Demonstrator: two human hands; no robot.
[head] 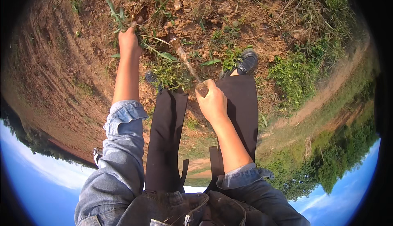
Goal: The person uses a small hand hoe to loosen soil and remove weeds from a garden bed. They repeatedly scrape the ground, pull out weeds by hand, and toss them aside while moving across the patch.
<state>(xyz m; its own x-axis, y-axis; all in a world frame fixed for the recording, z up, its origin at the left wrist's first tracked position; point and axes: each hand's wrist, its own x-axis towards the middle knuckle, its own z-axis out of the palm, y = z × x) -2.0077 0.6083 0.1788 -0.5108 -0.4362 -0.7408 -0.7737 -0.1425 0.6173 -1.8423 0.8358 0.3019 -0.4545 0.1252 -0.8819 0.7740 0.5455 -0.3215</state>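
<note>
My left hand point(128, 40) is closed around a bunch of leafy weeds point(118, 16) at the upper left, low over reddish soil. My right hand point(212, 101) grips the wooden handle point(201, 89) of a hand tool point(185, 58) in front of my right leg. The tool's narrow, soil-coloured shaft slants up and left, and its far end point(174, 42) is at the ground among roots and stems. A long pale stem point(155, 38) runs from near my left hand towards that end. The exact kind of tool cannot be told.
My dark shoes point(248, 61) stand on rough soil among low green plants point(169, 75). Leafy weeds point(294, 75) and dry grass point(307, 17) lie to the right. Furrowed bare soil point(67, 66) stretches to the left. A dirt track point(325, 97) curves along the right, with trees beyond.
</note>
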